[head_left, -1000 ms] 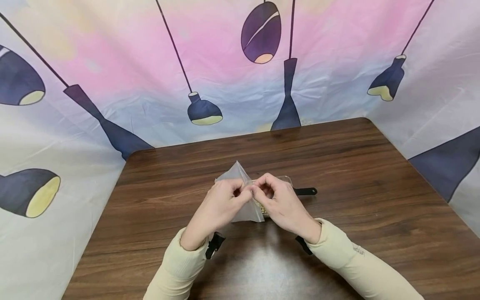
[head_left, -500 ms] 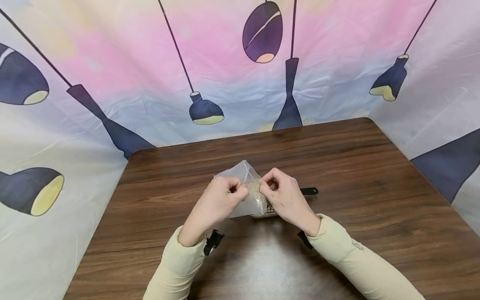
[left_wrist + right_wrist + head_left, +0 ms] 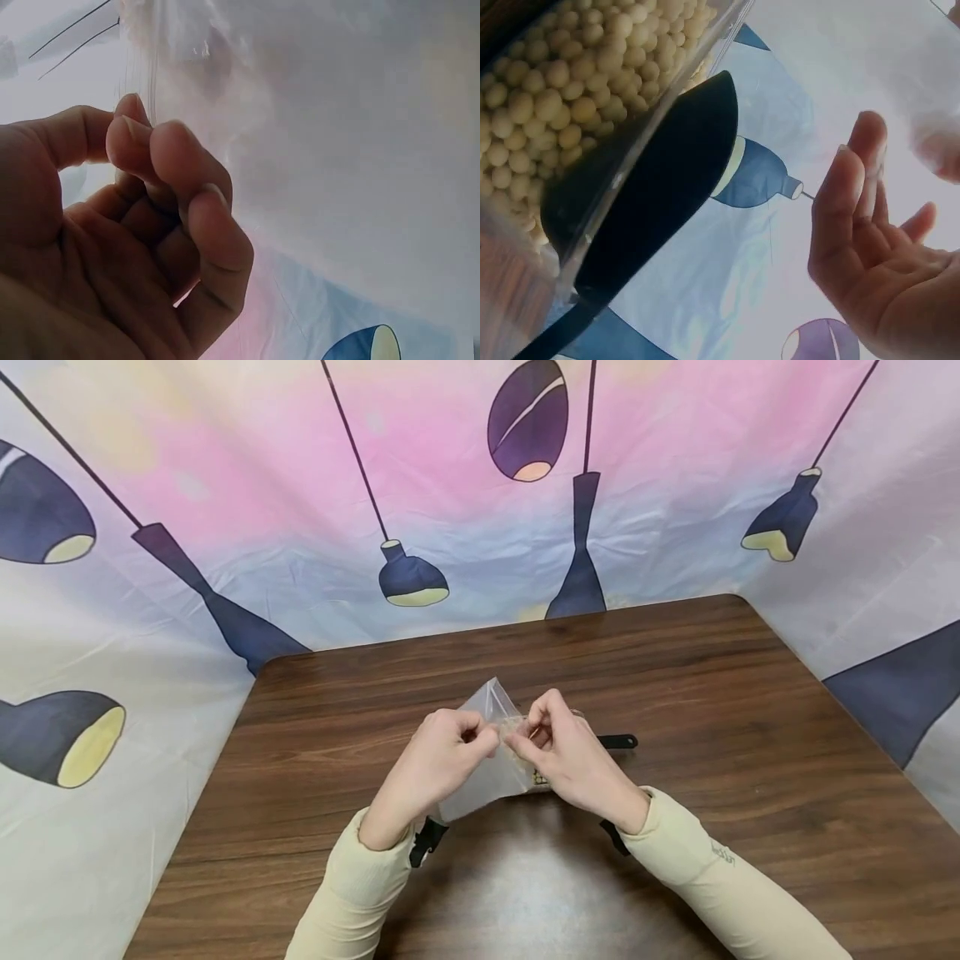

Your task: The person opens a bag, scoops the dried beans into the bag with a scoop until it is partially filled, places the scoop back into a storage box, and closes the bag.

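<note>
A translucent zip bag [image 3: 480, 789] hangs between my hands above the table. My left hand [image 3: 442, 752] pinches its top edge; in the left wrist view, the thumb and fingertips meet at the ridged strip of the bag [image 3: 352, 150]. My right hand [image 3: 566, 756] is at the other end of the bag's mouth, thumb and index finger apart. In the right wrist view the right hand [image 3: 885, 262] has loosely bent fingers with nothing visibly gripped. Behind the bag, partly hidden, is a clear box [image 3: 542, 788] of pale round beans [image 3: 570, 97], probably soybeans.
A black scoop [image 3: 667, 180] leans over the box wall, its handle [image 3: 618, 742] pointing right. All stand on a dark wood table [image 3: 675, 693]. A cloth backdrop [image 3: 465, 510] printed with lamps rises behind the table and at both sides.
My hands drew apart along the bag's mouth, then my right hand came back toward the left, its thumb and index finger parting. The bag's lower part has swung toward me.
</note>
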### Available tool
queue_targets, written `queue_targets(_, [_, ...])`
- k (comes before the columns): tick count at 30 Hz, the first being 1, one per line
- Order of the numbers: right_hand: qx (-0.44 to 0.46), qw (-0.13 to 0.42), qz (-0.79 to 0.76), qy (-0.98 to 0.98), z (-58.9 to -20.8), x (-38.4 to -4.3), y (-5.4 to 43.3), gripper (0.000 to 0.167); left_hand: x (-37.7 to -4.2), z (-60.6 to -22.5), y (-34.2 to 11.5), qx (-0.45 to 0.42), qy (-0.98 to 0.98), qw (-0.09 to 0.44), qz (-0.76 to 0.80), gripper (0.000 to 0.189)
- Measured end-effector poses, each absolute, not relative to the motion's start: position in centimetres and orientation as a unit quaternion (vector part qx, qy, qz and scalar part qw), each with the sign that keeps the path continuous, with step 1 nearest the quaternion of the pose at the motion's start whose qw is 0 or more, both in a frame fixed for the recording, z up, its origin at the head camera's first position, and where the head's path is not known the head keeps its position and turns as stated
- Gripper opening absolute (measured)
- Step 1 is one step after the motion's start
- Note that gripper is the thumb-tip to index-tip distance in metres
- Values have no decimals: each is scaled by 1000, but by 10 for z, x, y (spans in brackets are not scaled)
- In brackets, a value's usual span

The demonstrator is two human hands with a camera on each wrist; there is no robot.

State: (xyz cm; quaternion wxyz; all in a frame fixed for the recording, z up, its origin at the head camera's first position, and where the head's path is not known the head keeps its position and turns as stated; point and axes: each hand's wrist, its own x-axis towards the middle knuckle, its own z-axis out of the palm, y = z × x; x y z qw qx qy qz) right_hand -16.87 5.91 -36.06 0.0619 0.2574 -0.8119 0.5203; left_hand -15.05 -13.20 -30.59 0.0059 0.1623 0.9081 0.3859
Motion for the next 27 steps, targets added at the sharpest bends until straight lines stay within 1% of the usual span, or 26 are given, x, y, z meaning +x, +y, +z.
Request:
queue_targets(3, [275,71,517,-807,-359,-169,58,12,-150,-306,-132,178,906,-2,384,33])
queue_targets(4, [275,73,518,-807,-359,-169,58,9,-149,-306,-133,190,903,-8,386,31])
queue_targets(6, [268,70,527,-803,-359,-170,59,13,-150,-308,-135,224,901,-29,371,23])
queue_targets(7, [263,66,533,-802,-360,-170,59,17,-150,-309,-137,239,900,-39,361,33])
queue_targets(10, [254,59,546,-796,-360,-169,59,23,-155,-318,-138,285,904,-73,310,105])
queue_targets(11, [254,57,552,-793,-360,-169,59,23,-157,-320,-138,297,908,-81,283,124])
queue_targets(12, [257,56,555,-789,-359,-168,58,23,-159,-323,-137,302,913,-82,263,137])
queue_targets(13, [263,54,561,-783,-358,-167,58,22,-160,-326,-135,312,914,-83,248,145])
queue_targets(14, [269,51,564,-779,-357,-167,58,21,-162,-328,-134,321,914,-85,233,149])
queue_targets(17, [283,35,569,-771,-355,-165,58,20,-165,-332,-131,339,912,-90,214,152])
queue_targets(23, [278,6,540,-795,-351,-163,60,27,-168,-331,-133,346,898,-110,247,140])
queue_targets(25, [283,21,511,-811,-351,-163,62,28,-168,-330,-134,346,897,-111,254,135])
queue_targets(27, [306,48,478,-822,-351,-163,64,32,-169,-329,-136,346,896,-108,256,132])
